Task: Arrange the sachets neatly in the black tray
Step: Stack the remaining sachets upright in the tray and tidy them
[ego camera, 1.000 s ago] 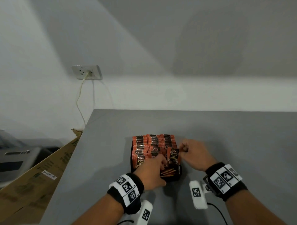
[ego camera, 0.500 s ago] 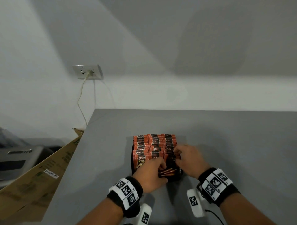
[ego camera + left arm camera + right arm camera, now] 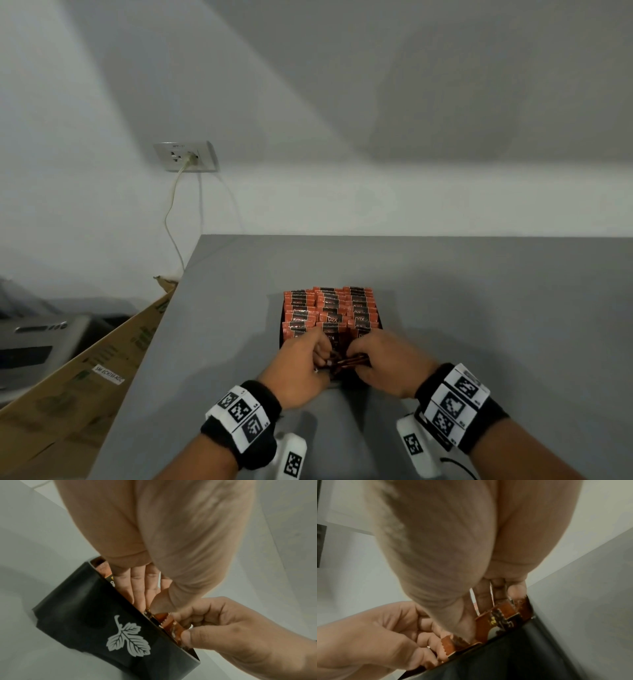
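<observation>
The black tray (image 3: 282, 337) sits on the grey table (image 3: 496, 308), filled with rows of upright orange-and-black sachets (image 3: 330, 310). My hands meet at its near end. My left hand (image 3: 323, 356) and right hand (image 3: 356, 356) both pinch a few tilted sachets (image 3: 346, 362) there. In the left wrist view my left hand (image 3: 147, 599) reaches into the tray (image 3: 96, 622), which bears a white leaf mark, while my right hand (image 3: 185, 627) pinches an orange sachet (image 3: 169, 622). In the right wrist view my right hand (image 3: 474, 616) is on the sachets (image 3: 503, 609), and my left hand (image 3: 433, 642) pinches one (image 3: 447, 644).
The table's left edge runs close to the tray, with a cardboard box (image 3: 85, 370) and a grey machine (image 3: 34, 339) below it. A wall socket (image 3: 186, 156) with a cable hangs behind. Bare grey tabletop spreads to the right and beyond the tray.
My right hand has moved from the tray's right side to its near end, meeting my left hand. The tilted front sachets now sit lower, pinched between both hands.
</observation>
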The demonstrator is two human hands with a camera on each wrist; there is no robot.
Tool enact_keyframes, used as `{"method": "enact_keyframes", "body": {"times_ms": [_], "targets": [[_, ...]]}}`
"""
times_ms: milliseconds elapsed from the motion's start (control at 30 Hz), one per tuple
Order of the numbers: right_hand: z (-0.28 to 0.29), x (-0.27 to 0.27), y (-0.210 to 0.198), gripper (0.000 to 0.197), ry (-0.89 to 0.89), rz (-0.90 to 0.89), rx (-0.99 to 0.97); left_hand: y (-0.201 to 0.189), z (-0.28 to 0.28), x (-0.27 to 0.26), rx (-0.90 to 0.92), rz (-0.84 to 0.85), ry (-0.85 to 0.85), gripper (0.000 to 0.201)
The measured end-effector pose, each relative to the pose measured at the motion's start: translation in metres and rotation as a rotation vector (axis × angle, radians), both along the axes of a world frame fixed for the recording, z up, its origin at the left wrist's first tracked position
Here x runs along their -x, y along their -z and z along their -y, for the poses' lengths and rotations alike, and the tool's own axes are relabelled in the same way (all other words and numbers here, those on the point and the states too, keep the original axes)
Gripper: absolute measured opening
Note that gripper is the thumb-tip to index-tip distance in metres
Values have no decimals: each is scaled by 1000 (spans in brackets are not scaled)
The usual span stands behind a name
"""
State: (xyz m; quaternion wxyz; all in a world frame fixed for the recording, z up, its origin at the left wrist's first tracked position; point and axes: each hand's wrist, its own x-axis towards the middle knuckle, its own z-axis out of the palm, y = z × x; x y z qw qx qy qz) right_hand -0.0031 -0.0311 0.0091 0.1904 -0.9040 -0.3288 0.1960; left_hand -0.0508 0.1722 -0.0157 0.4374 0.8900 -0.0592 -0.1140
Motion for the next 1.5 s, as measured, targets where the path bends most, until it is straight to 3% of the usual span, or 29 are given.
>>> {"method": "enact_keyframes", "body": {"times_ms": [200, 367, 433, 500, 567, 667, 767, 867, 967, 1033, 1133, 1267, 1367, 1433, 1500], "targets": [[-6, -1, 11, 13, 37, 52, 9, 0, -15, 7, 50, -17, -94, 32], [7, -2, -28, 11, 172, 21, -193, -17, -16, 6, 179, 50, -214, 39], [10, -2, -49, 7, 304, -53, -400, -26, -10, 0, 409, 14, -270, 66], [8, -3, -61, 11, 441, -185, -657, -33, 0, -10, 757, -71, -318, 88], [-1, -1, -68, 17, 502, -335, -817, -43, 13, -17, 1068, -198, -304, 79], [-17, 4, -67, 20, 496, -383, -881, -60, 31, -23, 1275, -351, -277, 50], [-22, 2, -59, 23, 500, -127, -688, -65, 37, -29, 1299, -412, -376, 45], [-16, 0, -60, 59, 495, 145, -487, -65, 34, -29, 1236, -378, -410, 38], [-14, -2, -65, 101, 257, 84, -391, -64, 33, -25, 1203, -353, -390, 29], [-16, -6, -62, 108, 129, 82, -305, -63, 35, -22, 1184, -341, -367, 32], [-16, -12, -57, 95, 129, 110, -311, -64, 35, -19, 1208, -372, -368, 45], [-15, -14, -56, 85, 196, 103, -356, -64, 30, -16, 1292, -424, -400, 44], [-12, -10, -57, 90, 282, -76, -492, -63, 28, -14, 1255, -359, -388, 31], [-11, -8, -55, 75, 400, -189, -628, -64, 27, -13, 1206, -316, -359, 30], [-12, -7, -51, 44, 526, -182, -724, -64, 27, -13, 1170, -281, -351, 30]]}}
